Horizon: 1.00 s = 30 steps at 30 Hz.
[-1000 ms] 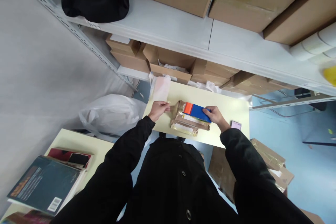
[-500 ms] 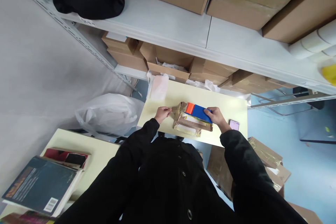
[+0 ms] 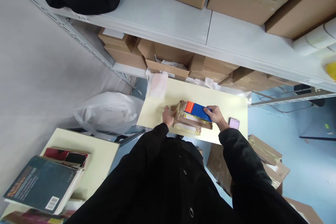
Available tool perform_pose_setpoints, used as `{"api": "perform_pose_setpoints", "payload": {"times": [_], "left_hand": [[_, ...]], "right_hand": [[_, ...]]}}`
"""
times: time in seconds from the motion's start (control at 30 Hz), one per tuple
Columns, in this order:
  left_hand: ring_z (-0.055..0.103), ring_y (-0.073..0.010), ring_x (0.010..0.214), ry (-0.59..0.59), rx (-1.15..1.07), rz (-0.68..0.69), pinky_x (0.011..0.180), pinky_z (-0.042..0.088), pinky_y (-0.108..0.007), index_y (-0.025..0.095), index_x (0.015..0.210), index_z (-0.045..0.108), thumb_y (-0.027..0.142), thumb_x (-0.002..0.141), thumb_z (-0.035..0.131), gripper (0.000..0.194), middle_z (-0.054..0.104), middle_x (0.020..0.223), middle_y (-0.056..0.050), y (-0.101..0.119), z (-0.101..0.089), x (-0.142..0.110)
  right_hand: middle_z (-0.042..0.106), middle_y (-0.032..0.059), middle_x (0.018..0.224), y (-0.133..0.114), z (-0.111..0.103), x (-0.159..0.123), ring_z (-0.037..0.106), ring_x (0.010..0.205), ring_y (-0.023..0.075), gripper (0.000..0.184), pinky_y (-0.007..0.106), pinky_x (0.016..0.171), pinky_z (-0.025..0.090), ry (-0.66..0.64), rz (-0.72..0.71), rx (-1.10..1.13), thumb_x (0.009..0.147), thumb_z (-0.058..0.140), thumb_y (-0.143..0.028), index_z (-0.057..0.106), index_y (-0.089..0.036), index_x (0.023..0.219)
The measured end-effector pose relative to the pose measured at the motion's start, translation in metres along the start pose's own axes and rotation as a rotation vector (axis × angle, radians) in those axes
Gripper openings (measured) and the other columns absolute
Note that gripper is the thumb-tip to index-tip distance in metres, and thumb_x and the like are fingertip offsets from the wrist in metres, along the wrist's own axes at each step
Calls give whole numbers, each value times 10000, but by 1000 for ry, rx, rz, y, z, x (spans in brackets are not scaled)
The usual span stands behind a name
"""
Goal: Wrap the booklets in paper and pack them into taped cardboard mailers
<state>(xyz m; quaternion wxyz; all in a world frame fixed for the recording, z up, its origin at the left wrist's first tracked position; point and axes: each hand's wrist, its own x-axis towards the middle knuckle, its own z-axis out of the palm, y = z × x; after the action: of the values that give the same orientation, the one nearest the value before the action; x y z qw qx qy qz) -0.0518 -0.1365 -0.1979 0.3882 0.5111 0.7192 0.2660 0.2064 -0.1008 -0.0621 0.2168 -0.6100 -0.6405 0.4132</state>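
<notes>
Currently has a stack of books [image 3: 39, 182] at far left, then a white plastic bag [image 3: 111, 110] beside the pale desk [image 3: 157, 111]. Holds the left hand [image 3: 168, 116] at the near-left end of a taped parcel [image 3: 193, 119] lying on that desk; cannot tell whether clamped on it or merely touching. Clasps a blue-and-orange tool [image 3: 198, 111] over the parcel with the right hand [image 3: 215, 114], thumb on top. Has a phone [image 3: 234, 123] lying just right of that.

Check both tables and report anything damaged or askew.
The cardboard parcel on the pale worktop looks battered: its taped edges are ragged and crumpled. On the side table, the dark book isn't squared up with the red book.
</notes>
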Motion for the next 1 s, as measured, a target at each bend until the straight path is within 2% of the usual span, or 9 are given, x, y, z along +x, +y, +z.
{"api": "perform_pose_setpoints", "payload": {"times": [0.07, 0.1, 0.17, 0.27, 0.37, 0.47, 0.63, 0.83, 1.0], "left_hand": [[478, -300, 1288, -37, 13, 4, 1035, 416, -448, 92, 1408, 342, 332, 861, 505, 619, 476, 1391, -224, -6, -13, -2], [436, -290, 1326, -70, 38, 68, 1059, 392, -444, 89, 1431, 298, 336, 867, 483, 643, 433, 1429, -225, -6, -23, -2], [285, -286, 1419, -188, 125, 332, 1123, 303, -451, 95, 1477, 191, 404, 858, 487, 753, 292, 1521, -220, 2, -45, -1], [51, -367, 1462, -391, 363, 760, 1163, 169, -493, 62, 1501, 4, 639, 621, 685, 1253, 61, 1573, -257, 33, -68, 8], [-24, -405, 1453, -468, 573, 919, 1152, 90, -520, 6, 1479, -54, 711, 487, 711, 1438, 2, 1556, -308, 68, -67, 21], [86, -416, 1443, -500, 674, 954, 1139, 91, -525, 0, 1475, -48, 646, 482, 728, 1416, 132, 1533, -322, 84, -54, 30], [368, -398, 1294, -486, 732, 924, 1126, 131, -532, -18, 1473, -4, 508, 568, 672, 1246, 414, 1368, -280, 80, -47, 28], [382, -394, 1254, -468, 797, 896, 1132, 80, -548, -64, 1464, 52, 495, 610, 599, 1158, 440, 1319, -266, 83, -47, 23], [391, -388, 1245, -488, 836, 859, 1129, 50, -559, -37, 1480, 46, 479, 632, 583, 1128, 435, 1341, -253, 87, -43, 18]], "right_hand": [[281, -48, 492, 0, 0, -1, 275, 476, 81, 492, 252, 449, 230, 2, 2, 0, 779, 529, -567, 361, -207, 489], [282, -47, 493, 0, 0, -1, 278, 477, 82, 490, 252, 450, 232, -1, 0, -5, 779, 527, -567, 364, -207, 490], [283, -48, 492, 1, 0, -1, 280, 478, 83, 487, 252, 454, 236, -7, -9, -12, 784, 519, -565, 367, -206, 492], [287, -48, 490, 0, 0, -1, 277, 478, 82, 489, 252, 454, 234, -17, -25, -4, 794, 502, -565, 360, -208, 491], [288, -49, 490, -1, -1, -2, 277, 476, 81, 493, 251, 452, 233, -25, -28, -6, 795, 498, -569, 344, -212, 492], [310, -47, 493, -3, -2, -4, 295, 477, 82, 485, 249, 457, 249, -38, -31, -25, 799, 492, -568, 355, -210, 501], [326, -45, 485, -3, -6, -7, 305, 475, 86, 491, 251, 469, 264, -58, -53, -118, 807, 478, -580, 386, -204, 503], [515, 2, 515, -7, -21, -9, 448, 512, 118, 478, 259, 539, 348, -117, -71, -260, 822, 473, -570, 563, -173, 572], [575, 26, 542, -11, -32, -10, 481, 502, 123, 484, 260, 547, 372, -164, -65, -311, 848, 443, -556, 595, -173, 594]]}}
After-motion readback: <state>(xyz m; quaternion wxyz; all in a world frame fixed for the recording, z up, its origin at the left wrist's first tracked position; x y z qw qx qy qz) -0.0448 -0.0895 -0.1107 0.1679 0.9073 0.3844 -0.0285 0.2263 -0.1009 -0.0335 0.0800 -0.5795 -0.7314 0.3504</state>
